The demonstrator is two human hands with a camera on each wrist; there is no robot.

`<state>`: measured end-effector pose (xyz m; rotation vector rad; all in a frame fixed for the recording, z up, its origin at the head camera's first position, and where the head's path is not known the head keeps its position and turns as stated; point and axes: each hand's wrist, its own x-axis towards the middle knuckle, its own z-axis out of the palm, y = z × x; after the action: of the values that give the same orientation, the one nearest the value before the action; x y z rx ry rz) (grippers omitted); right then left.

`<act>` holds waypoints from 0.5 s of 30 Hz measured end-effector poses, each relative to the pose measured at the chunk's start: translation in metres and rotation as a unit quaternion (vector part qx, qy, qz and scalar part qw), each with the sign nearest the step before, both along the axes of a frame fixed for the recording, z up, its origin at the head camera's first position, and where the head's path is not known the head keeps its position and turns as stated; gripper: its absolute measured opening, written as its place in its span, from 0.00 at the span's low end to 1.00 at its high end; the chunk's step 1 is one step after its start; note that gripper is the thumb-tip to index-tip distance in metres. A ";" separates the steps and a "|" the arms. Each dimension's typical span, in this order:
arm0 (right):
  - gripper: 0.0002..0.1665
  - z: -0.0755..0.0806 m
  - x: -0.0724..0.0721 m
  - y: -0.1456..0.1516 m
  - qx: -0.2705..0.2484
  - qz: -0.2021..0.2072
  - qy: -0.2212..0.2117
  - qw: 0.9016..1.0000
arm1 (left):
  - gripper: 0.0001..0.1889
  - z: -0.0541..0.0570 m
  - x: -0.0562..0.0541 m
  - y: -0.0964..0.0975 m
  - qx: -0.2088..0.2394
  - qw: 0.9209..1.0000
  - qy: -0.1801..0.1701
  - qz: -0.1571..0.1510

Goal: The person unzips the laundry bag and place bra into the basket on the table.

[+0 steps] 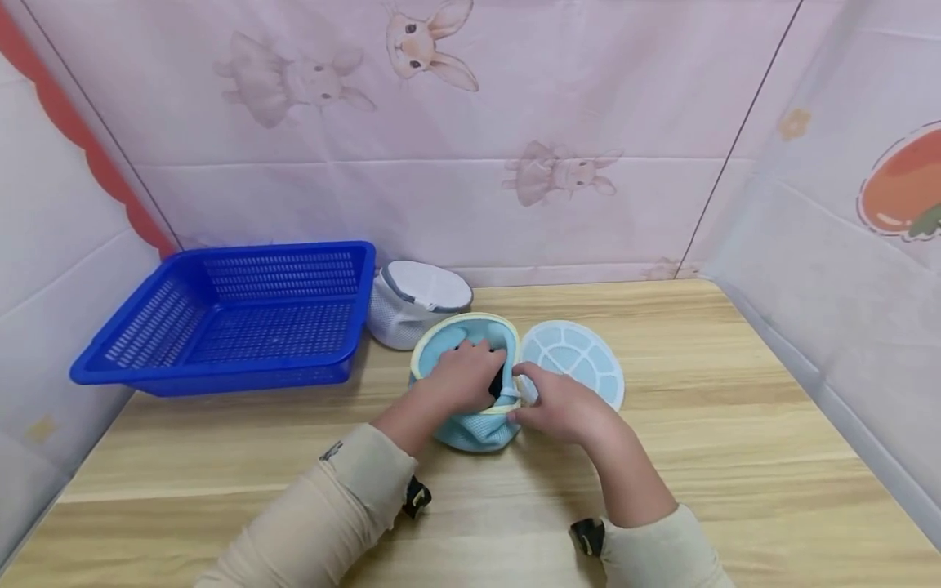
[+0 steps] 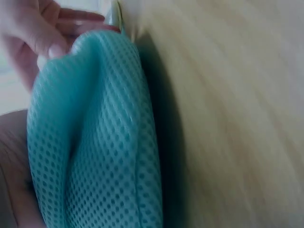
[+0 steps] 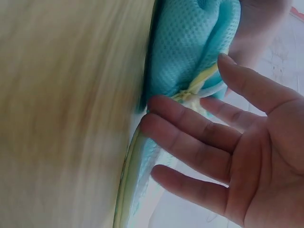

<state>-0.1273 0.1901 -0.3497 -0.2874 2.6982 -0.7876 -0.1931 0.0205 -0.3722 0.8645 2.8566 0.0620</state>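
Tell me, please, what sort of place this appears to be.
Probably a small staged work booth: a wood-grain table enclosed on three sides by printed sheeting, with a blue basket and a teal mesh bag on it.

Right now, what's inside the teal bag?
The person's left grip is inside the bag, beside something black. The grip and bag hide the rest, so I can't tell what else.

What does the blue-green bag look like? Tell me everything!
The blue-green bag looks like soft mesh with tiny holes, edged in yellow. It sits on the wooden table, mouth open, its near side sagging and creased. Its round lid, pale blue with white spokes, lies to the right and seems joined on. The left hand reaches inside, beside something black I can't make out; the right hand is at the rim.
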 end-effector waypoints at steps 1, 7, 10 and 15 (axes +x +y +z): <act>0.38 0.000 0.000 0.001 -0.001 0.002 0.003 1.000 | 0.22 -0.002 -0.003 -0.003 0.025 1.000 0.004 -0.002; 0.37 0.002 0.002 0.005 0.021 -0.007 0.014 1.000 | 0.27 -0.006 -0.014 -0.019 0.275 0.959 -0.043 0.058; 0.34 0.001 0.001 0.006 0.033 -0.005 0.009 0.999 | 0.29 0.006 -0.017 -0.031 0.436 0.885 -0.089 0.139; 0.34 0.001 -0.002 0.003 0.038 -0.007 -0.003 0.999 | 0.27 0.049 -0.016 -0.063 0.595 0.776 -0.095 0.186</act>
<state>-0.1295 0.1933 -0.3491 -0.2477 2.7191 -0.6879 -0.2094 -0.0420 -0.3236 0.2915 2.4712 1.9956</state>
